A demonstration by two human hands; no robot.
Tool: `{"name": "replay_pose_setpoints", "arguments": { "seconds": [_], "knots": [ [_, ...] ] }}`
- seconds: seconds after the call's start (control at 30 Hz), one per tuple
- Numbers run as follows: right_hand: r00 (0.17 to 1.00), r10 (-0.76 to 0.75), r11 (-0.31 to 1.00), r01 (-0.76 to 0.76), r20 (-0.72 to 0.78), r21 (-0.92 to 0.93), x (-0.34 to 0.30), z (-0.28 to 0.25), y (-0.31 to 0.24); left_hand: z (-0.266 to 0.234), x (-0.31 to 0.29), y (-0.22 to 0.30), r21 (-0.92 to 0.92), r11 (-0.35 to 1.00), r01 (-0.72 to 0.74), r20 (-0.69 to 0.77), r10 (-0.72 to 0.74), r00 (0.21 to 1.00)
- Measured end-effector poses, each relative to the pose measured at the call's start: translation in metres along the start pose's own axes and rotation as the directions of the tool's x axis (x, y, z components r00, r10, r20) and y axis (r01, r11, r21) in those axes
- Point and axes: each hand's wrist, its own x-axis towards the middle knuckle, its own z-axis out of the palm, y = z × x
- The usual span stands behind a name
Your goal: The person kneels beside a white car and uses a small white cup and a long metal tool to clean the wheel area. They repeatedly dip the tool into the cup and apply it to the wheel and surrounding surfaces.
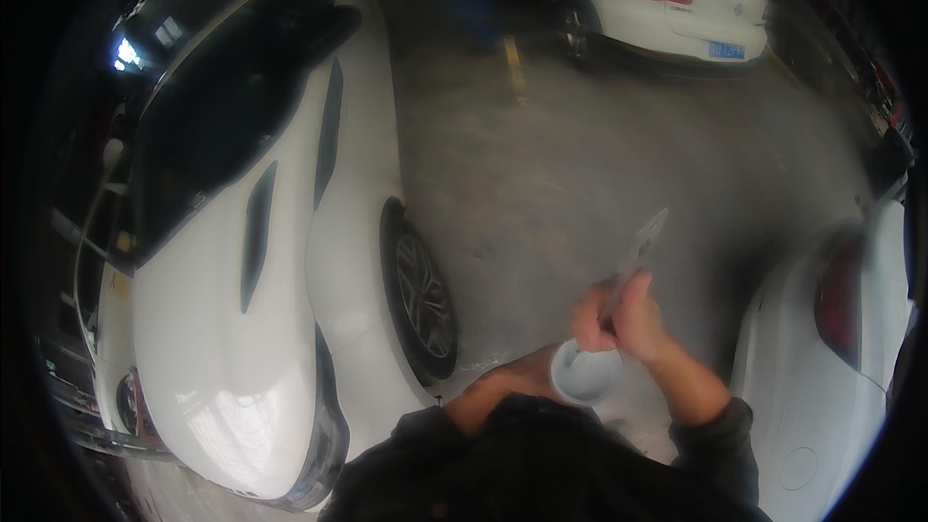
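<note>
My right hand (pixel 638 321) is closed around a slim flat tool with a pale, pointed blade (pixel 652 230). The blade tips up and away from me; blur keeps me from telling its exact kind. Just below that hand is a white round cup (pixel 586 377), its open mouth facing up. My left hand (pixel 539 367) grips the cup from its left side, with most of the fingers hidden behind it. Whatever is inside the cup cannot be made out.
A white car (pixel 222 348) with a dark front wheel (pixel 420 295) stands close on my left. Another white car's rear corner (pixel 812 377) is near on the right. Farther off stands a white car (pixel 667 14), with a yellow floor line (pixel 514 70) beside it.
</note>
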Motion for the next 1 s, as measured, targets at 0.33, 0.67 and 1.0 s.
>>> {"name": "replay_pose_setpoints", "arguments": {
  "seconds": [0.33,0.67,1.0],
  "knots": [
    [0.744,-0.244,0.959,0.28,-0.622,-0.042,0.174,-0.057,0.024,-0.116,0.139,-0.035,0.136,0.985,-0.11,-0.858,0.172,0.484],
    [0.857,-0.232,0.939,0.074,0.46,0.337,0.323,-0.127,0.037,-0.247,0.147,0.0,0.2,0.962,-0.188,-0.809,0.27,0.523],
    [0.697,-0.139,0.974,-0.032,0.704,0.224,0.412,-0.119,0.06,-0.265,0.143,-0.013,0.06,0.947,-0.315,-0.987,0.103,0.121]
  ]
}}
